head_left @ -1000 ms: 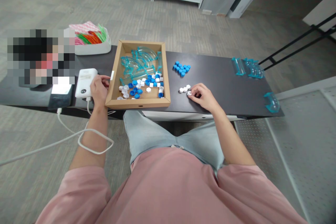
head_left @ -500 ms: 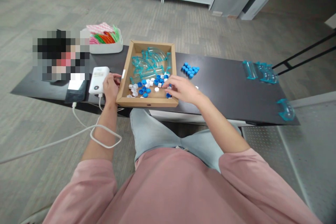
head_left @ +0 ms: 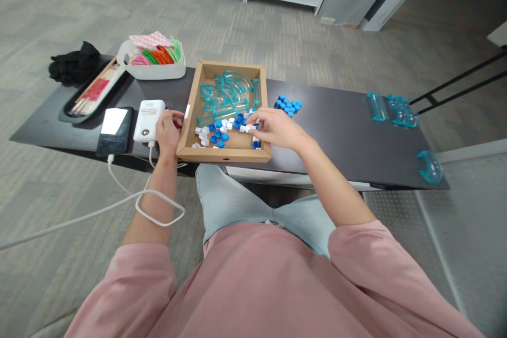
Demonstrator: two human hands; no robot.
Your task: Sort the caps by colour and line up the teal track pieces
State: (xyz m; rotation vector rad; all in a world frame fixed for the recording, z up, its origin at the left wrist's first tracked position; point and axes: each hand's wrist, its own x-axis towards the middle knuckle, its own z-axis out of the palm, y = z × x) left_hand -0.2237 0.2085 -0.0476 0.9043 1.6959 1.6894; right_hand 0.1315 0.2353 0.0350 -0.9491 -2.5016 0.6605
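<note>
A shallow cardboard box (head_left: 225, 157) lies at the table's front edge, holding clear teal-ended tubes (head_left: 229, 90), several blue hexagonal pieces (head_left: 219, 137) and several white ones (head_left: 204, 136). My right hand (head_left: 273, 127) reaches over the box's right wall. Its fingertips are pinched on a white hexagonal piece (head_left: 246, 129), partly hidden by the fingers. At the left wall, my left hand (head_left: 168, 129) has curled fingers against the outside of the box, right beside a white power bank (head_left: 148, 120). A cluster of blue pieces (head_left: 288, 105) sits on the table just right of the box.
Clear teal parts (head_left: 402, 111) stand at the table's far right, with another (head_left: 430, 167) near its corner. Leftward are a phone (head_left: 114, 132), a dark tray (head_left: 73, 114) of sticks, a white basket (head_left: 158, 71) and black cloth (head_left: 75, 66). A white cable (head_left: 91, 214) crosses my left forearm.
My right hand has shifted slightly and its fingers have closed on a white piece. The white piece that lay on the bare box floor is no longer there. My left hand stays put.
</note>
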